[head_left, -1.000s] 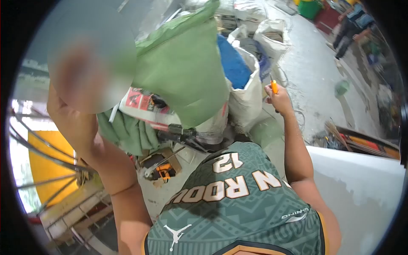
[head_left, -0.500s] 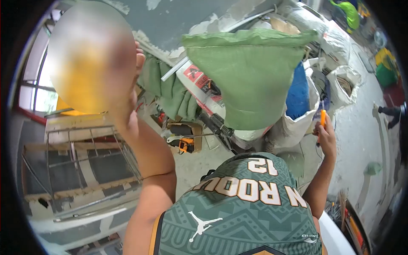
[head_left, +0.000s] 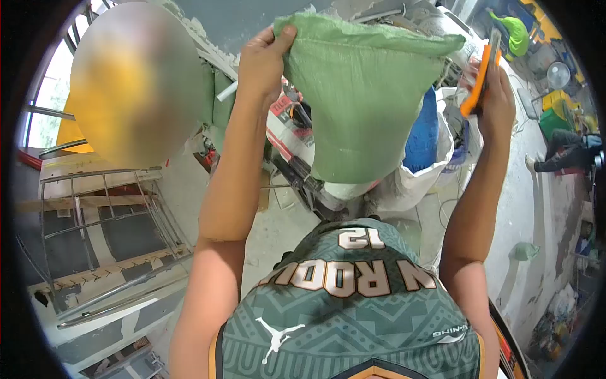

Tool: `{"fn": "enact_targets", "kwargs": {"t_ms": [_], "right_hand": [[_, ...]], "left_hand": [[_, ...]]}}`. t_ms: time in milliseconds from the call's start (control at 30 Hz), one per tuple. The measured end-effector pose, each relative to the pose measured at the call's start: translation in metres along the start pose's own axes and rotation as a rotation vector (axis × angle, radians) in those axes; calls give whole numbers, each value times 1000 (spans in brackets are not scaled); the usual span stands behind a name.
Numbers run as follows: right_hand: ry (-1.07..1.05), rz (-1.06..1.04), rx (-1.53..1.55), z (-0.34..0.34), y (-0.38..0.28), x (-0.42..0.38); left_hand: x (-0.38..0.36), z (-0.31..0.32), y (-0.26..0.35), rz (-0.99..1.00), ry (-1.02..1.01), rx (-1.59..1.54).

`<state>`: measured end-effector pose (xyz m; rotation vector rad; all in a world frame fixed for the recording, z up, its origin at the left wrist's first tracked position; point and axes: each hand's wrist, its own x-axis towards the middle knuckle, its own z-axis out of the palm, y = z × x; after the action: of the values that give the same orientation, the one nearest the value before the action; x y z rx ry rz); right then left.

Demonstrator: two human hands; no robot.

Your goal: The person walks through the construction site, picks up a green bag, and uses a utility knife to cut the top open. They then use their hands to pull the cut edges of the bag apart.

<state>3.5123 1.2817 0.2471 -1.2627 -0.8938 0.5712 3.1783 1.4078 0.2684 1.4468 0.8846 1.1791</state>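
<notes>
That big green sack is at the person's twelve o'clock, one corner pinched in the left hand. A white sack sits beside it, toward one, where the right hand's fingers grip an orange tool.

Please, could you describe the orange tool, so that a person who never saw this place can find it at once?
Start from the large green sack, pinched at one upper corner by the left hand. Beyond its opposite upper corner is the raised right hand. It holds the orange tool: slim, with a greyish end, its bright colour unlike the nearby white sack.
</notes>
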Motion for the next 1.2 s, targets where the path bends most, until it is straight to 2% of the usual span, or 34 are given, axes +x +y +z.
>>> {"fn": "enact_targets", "kwargs": {"t_ms": [33,100,133,167,200,233,300,367,433,500,567,633,667,700,733,767,800,867,967,1033,1067,1133,1200], "right_hand": [[2,-24,249,14,1,8],[-75,-17,-40,26,10,7],[65,-30,-255,37,27,4],[-54,-3,-58,50,23,-7],[0,-7,167,55,43,-6],[50,-7,393,60,61,-4],[5,4,637,82,33,-22],[69,54,589,87,10,-21],[228,139,601,84,-23,-24],[108,9,720,74,-36,-35],[-46,-18,635,55,-53,-43],[-332,-38,724,35,-58,-49],[-333,-34,714,43,-58,-54],[-81,12,555,56,-58,-62],[170,46,398,65,-55,-65],[235,115,288,64,-34,-65],[190,180,386,67,-26,-74],[138,224,497,67,-23,-81],[41,122,399,57,-28,-84],[99,26,176,62,-39,-76],[153,-96,-107,54,-40,-73],[218,-216,-92,42,-50,-68],[283,-320,-44,26,-64,-75]], "left_hand": [[0,11,0,5,82,-319],[-3,26,-2,64,157,-280],[-7,27,-7,119,141,-227],[-13,30,-7,173,128,-170],[-17,39,-5,141,128,-358],[-17,43,-7,145,159,-361],[-9,45,-5,71,101,-672],[-14,40,8,69,97,-738],[-14,34,4,145,72,-558],[-33,37,27,212,86,-675],[-61,36,39,196,111,-784],[-73,25,57,302,-105,-844],[-90,27,80,165,-52,-871],[-90,24,68,163,-48,-881],[-87,19,44,181,7,-645],[-87,13,26,198,61,-406],[-89,5,20,108,118,-396],[-90,-14,15,163,97,-341],[-94,-38,20,201,39,-191],[-93,-48,25,109,-12,130],[-94,-50,26,129,-6,128],[-100,-55,24,270,-63,97],[-109,-64,24,279,-36,157]]}}
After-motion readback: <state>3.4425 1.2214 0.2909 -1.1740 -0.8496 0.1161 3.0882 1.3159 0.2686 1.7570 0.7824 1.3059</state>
